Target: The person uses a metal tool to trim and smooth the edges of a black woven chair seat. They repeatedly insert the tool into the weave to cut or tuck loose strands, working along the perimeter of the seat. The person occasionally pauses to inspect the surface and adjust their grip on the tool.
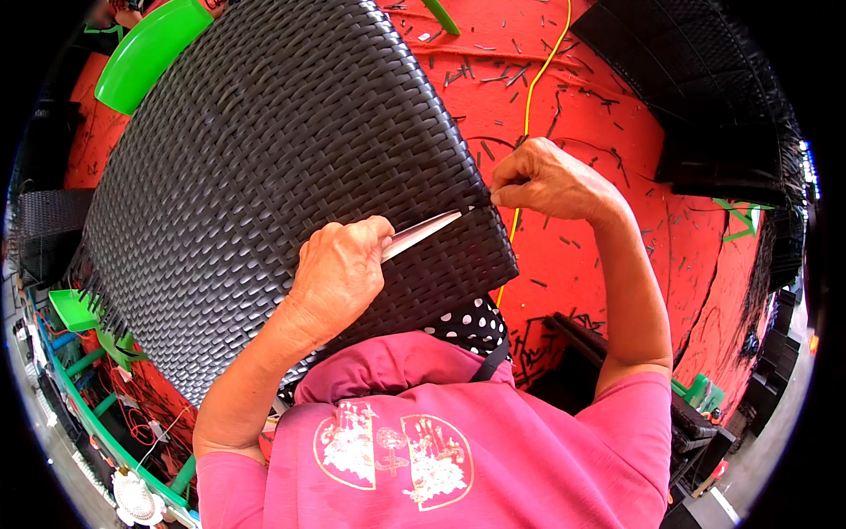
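Observation:
A large black woven rattan panel (291, 115) lies tilted across my lap, its corner toward the lower right. My left hand (339, 269) is closed around a tapered, silvery, blade-like tool (425, 233). The tool lies over the weave, its narrow tip close to the panel's right edge. Just beyond that edge, my right hand (551, 182) is closed in a pinch, thumb against fingers. Its fingertips touch or nearly touch the edge beside the tool's tip. Whatever they pinch is too small to make out.
Scraps of black strip litter the red floor covering (582, 264). A yellow cord (539, 75) runs past the panel's right side. Black woven pieces (705, 97) stand at the far right. A green plastic chair part (150, 53) is at the upper left, and a green frame (84, 397) at the lower left.

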The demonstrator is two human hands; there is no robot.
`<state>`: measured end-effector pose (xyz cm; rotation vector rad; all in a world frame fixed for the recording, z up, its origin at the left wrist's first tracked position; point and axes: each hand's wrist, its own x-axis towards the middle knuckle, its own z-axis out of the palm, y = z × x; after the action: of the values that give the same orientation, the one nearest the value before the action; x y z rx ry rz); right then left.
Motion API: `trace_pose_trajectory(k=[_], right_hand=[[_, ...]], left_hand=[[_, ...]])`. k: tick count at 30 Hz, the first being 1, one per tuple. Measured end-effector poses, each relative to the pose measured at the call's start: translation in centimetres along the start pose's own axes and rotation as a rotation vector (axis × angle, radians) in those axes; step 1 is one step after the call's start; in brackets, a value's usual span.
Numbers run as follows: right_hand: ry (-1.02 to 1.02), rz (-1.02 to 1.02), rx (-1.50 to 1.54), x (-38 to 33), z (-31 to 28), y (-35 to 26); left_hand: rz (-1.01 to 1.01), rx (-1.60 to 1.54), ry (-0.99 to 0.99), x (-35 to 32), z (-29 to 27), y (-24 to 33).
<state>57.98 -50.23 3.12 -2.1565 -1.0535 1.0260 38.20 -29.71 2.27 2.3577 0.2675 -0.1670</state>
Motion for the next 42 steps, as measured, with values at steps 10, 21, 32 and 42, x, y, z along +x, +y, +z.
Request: trace_pose_trajectory(k=[10, 21, 32, 42], right_hand=[[-0.012, 0.075, -0.115, 0.3, -0.1, -0.4], [0.127, -0.098, -0.443, -0.5, 2.8, -1.6], [0.421, -0.087, -0.197, -3.1, 3.5, -0.5], [0.728, -0.357, -0.572, -2.3, 6.9, -2.7]], left_hand=[[-0.015, -0.035, 0.005, -0.3, 0.3, -0.3], [-0.02, 0.013, -0.003, -0.2, 0.8, -0.7], [0.007, -0.017, 0.057, -0.7, 1.1, -1.2], [0.016, -0.057, 0.055, -1.7, -0.2, -1.8]])
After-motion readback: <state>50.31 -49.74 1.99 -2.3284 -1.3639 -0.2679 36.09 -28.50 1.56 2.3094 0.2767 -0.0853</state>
